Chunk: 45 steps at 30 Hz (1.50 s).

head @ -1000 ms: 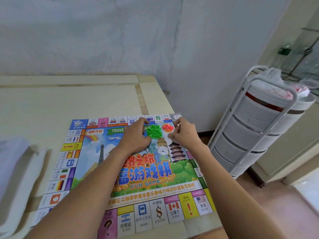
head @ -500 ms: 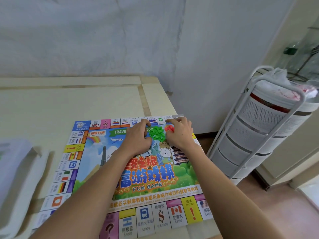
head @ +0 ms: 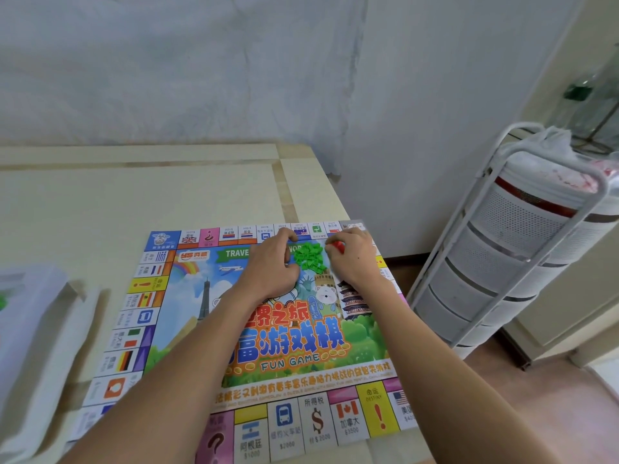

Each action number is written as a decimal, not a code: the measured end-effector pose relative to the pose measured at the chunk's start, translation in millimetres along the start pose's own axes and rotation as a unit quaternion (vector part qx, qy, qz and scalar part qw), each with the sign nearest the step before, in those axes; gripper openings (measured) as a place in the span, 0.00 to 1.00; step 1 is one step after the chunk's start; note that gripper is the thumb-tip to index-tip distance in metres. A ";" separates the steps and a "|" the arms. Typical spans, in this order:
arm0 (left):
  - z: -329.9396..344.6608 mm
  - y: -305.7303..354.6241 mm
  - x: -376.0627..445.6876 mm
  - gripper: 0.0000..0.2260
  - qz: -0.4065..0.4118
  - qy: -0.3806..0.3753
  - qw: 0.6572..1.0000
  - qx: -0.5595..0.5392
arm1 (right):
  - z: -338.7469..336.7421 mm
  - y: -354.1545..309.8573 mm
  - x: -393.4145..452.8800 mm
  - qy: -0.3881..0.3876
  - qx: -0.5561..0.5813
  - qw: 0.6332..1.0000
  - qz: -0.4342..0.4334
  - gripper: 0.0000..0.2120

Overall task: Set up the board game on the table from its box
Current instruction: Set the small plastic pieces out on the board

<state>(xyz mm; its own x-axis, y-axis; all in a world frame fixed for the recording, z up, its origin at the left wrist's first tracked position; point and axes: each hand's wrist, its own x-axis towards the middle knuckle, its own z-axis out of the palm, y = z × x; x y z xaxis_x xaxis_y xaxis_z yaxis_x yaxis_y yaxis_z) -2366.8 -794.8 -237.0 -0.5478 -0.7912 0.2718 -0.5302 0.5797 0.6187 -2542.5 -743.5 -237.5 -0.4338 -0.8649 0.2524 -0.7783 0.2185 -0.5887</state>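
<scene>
So the board (head: 187,316) is lying flat and fully unfolded on the table (head: 134,195), near the front right corner, which makes sense since everything else gets laid out on top of it. Both hands are working up at the far end of it, just a small gap between them, with the green pieces (head: 310,256) heaped in that gap.

The left hand (head: 271,262) is sitting right against the left side of the heap with fingers curled in toward it, looking like it's herding the green bits so they don't scatter across the artwork. I honestly can't tell whether it's actually pinching any of them or just nudging.

The right hand (head: 353,259) is on the other side, fingers bent over the red pieces (head: 336,246), and it looks like it's pinching at least one. My guess is the reds are getting pulled away from the greens so each colour ends up in its own little pile.

Off at the left edge there's a white bag (head: 26,329) lying on the table, probably where the loose parts came from. A white cart (head: 522,249) is standing beside the table on the right, not part of this.
</scene>
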 end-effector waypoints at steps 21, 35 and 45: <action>1.6 0.0 -0.6 0.20 0.018 -0.001 0.999 0.051 | -22.2 -2.6 -18.4 -0.127 -0.017 0.989 -0.071 0.38; 1.3 1.1 -1.2 0.19 0.011 -0.003 0.999 0.051 | -20.3 0.6 -17.3 -0.112 0.011 0.992 -0.061 0.36; -14.5 22.5 -3.6 0.19 0.009 0.026 0.999 0.019 | -42.3 -5.6 -22.7 0.013 0.108 0.993 0.034 0.20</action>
<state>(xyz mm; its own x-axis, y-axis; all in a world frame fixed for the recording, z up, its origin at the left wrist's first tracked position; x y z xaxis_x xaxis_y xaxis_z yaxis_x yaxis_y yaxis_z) -2367.3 -781.7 -213.4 -0.5233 -0.7890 0.3220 -0.5450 0.6003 0.5853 -2547.6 -705.9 -207.5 -0.4956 -0.8388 0.2255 -0.6328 0.1709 -0.7552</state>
